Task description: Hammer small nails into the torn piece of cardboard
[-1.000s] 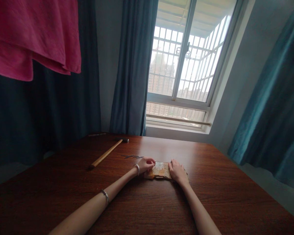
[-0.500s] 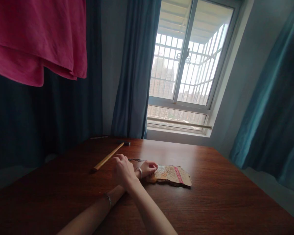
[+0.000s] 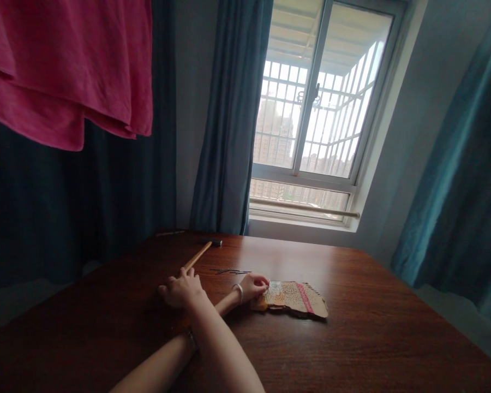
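Note:
My arms cross over the brown table. My left hand (image 3: 254,286) reaches to the right, thumb and fingertips pinched on what looks like a small thin nail at the left part of a cardboard piece (image 3: 288,296). That cardboard lies flat, dotted with small holes and crossed by a pink stripe. Over on the left, my right hand (image 3: 182,288) lies on the wooden handle of a hammer (image 3: 198,255), fingers bent round it and covering its near end. The hammer's dark head points away from me. Several loose nails (image 3: 230,271) lie between the two hands, farther back.
A pink cloth (image 3: 73,71) hangs at the upper left. Blue curtains (image 3: 225,120) flank a barred window (image 3: 311,109) behind the table (image 3: 352,349). A thin object (image 3: 171,233) lies by the table's far left edge.
My right hand has moved left and down from above my left wrist onto the hammer's handle. My left hand stays at the cardboard. The whole view has shifted slightly.

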Action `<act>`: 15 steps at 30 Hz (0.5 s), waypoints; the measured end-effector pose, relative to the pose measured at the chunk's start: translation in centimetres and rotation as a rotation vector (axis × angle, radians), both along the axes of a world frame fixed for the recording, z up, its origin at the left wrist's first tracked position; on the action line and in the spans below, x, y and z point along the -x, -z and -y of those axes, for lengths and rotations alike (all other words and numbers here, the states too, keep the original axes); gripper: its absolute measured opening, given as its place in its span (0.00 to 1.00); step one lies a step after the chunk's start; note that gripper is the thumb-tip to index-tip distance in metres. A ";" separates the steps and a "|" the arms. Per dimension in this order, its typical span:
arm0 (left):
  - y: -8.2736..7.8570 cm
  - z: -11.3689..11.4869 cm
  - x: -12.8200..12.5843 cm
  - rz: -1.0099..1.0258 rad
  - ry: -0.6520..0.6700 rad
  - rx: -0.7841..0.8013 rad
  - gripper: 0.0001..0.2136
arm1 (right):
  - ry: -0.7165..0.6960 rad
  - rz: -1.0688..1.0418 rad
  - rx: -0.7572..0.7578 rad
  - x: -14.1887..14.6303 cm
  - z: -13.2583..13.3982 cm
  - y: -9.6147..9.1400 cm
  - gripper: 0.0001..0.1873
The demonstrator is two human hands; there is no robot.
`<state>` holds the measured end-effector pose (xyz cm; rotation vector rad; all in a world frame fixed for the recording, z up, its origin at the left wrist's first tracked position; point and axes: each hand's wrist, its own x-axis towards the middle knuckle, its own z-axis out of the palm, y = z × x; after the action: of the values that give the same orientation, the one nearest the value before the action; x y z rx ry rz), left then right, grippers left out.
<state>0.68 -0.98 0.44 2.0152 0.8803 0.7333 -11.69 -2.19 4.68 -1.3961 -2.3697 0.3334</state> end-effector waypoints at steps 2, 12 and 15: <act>0.2 -0.1 -0.1 0.007 0.001 -0.016 0.13 | 0.065 -0.030 -0.003 -0.2 -0.1 0.1 0.21; 0.6 -0.3 -0.1 0.014 -0.003 -0.008 0.13 | 0.468 -0.290 0.160 -1.5 -1.9 0.1 0.31; 0.9 -0.5 -0.1 0.022 -0.006 0.008 0.14 | 0.529 -0.358 0.252 -2.3 -2.3 -0.2 0.26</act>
<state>0.82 -0.47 -0.45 1.9950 0.8759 0.7524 -9.40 0.16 4.91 -1.8309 -1.6427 0.6780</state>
